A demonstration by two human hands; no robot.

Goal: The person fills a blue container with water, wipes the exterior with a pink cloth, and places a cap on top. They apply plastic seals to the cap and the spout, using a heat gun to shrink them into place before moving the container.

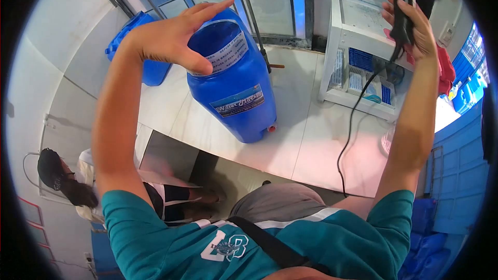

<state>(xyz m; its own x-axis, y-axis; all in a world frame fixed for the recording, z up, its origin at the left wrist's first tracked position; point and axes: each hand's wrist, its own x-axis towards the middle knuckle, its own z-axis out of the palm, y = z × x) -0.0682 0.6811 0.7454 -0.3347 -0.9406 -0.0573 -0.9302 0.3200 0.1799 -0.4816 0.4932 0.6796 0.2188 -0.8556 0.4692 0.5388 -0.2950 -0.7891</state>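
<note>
A blue water container [251, 124] stands upright on the white tiled counter, with a "Water Market" label [237, 102] on its side and a small red-tipped outlet near its base. Around its top sits a clear seal band [228, 54] printed "refuse if seal is broken". My left hand [171, 33] hovers at the rim, thumb and fingers spread wide, its thumb overlapping the band in this view. Raised at the upper right, my right hand [423, 33] grips the black handle of a red and black heat gun [403, 18], whose top is cut off by the frame.
The gun's black cord [355, 106] hangs down across the counter [295, 119]. A second blue container [155, 75] is behind my left arm. At right stands a white shelf rack [332, 46] holding small items. To my left is a person in a black cap [52, 168].
</note>
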